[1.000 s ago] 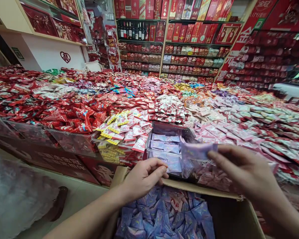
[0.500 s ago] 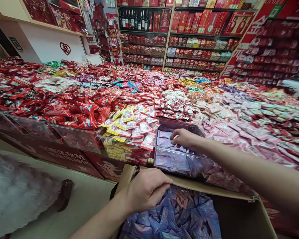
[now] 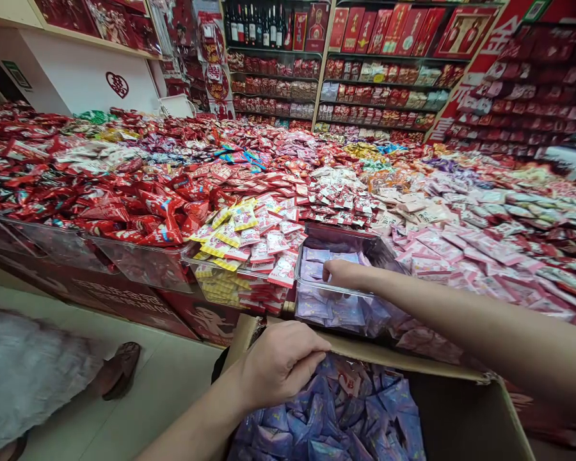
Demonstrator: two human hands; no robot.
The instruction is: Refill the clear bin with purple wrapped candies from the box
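Right hand down in a bin of purple packets, left hand at the box edge

The right hand (image 3: 348, 275) reaches into a clear bin (image 3: 336, 238), its fingers curled downward against the purple packets (image 3: 315, 255) lying flat in rows there; the fingertips are partly hidden, so I cannot tell whether it has hold of one. The left hand (image 3: 288, 362) is at the near bin-side edge of an open cardboard box (image 3: 393, 357), fingers bent and thumb drawn close to them; whether it pinches the edge or anything small cannot be told.

Inside the box, loose packets (image 3: 317, 416) of the same purple lie in a jumbled heap, with a pinkish packet (image 3: 349, 382) among them. Just left of the bin are yellow and white packets (image 3: 249, 234); to its right spread pink packets (image 3: 461, 250). At lower left, a white fluffy garment (image 3: 29, 371) and a brown shoe (image 3: 120, 371) show another person standing near the counter
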